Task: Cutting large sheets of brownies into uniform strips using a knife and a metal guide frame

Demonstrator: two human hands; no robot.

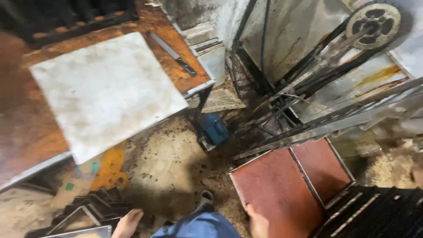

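Near right, my right hand (257,224) rests flat on a rust-red metal tray (277,189), framed, dusty; finger spread unclear. Left hand (128,222) hangs loose by dark angle frames (88,209), holding nothing.

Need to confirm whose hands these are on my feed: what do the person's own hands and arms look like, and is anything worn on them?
Both hands are bare: no gloves, rings or watch visible. The left hand and right hand only poke in at the bottom edge, so no sleeves or forearms show. Between them is blue cloth, apparently the person's clothing.
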